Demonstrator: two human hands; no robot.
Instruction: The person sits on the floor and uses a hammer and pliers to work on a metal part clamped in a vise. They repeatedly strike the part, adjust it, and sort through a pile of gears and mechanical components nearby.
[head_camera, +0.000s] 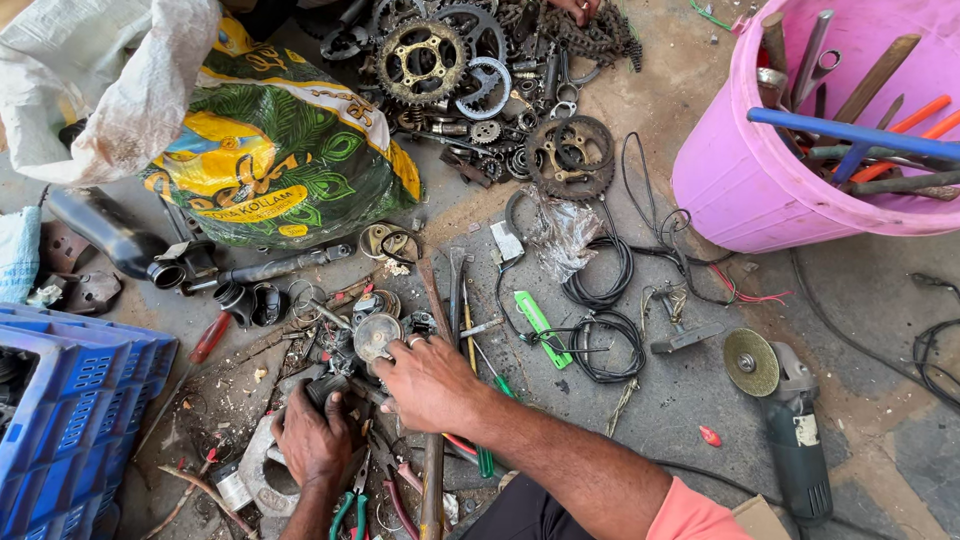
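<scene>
My left hand (315, 440) grips a small dark metal part (325, 388) low on the ground, its fingers closed round it. My right hand (428, 380) rests just right of it, fingers curled on the same greasy assembly, next to a round grey metal disc (377, 336). Several hand tools lie about my hands: a long rusty rod (432, 470), green-handled pliers (350, 510) and a green-handled screwdriver (492, 385). What lies beneath my palms is hidden.
A pile of sprockets and chains (480, 70) lies at the top. A pink bucket (740, 170) of tools stands top right. An angle grinder (785, 420), coiled black cables (600, 340), a blue crate (70, 420), a printed green sack (280, 150) and another person's hand (577, 8) are around.
</scene>
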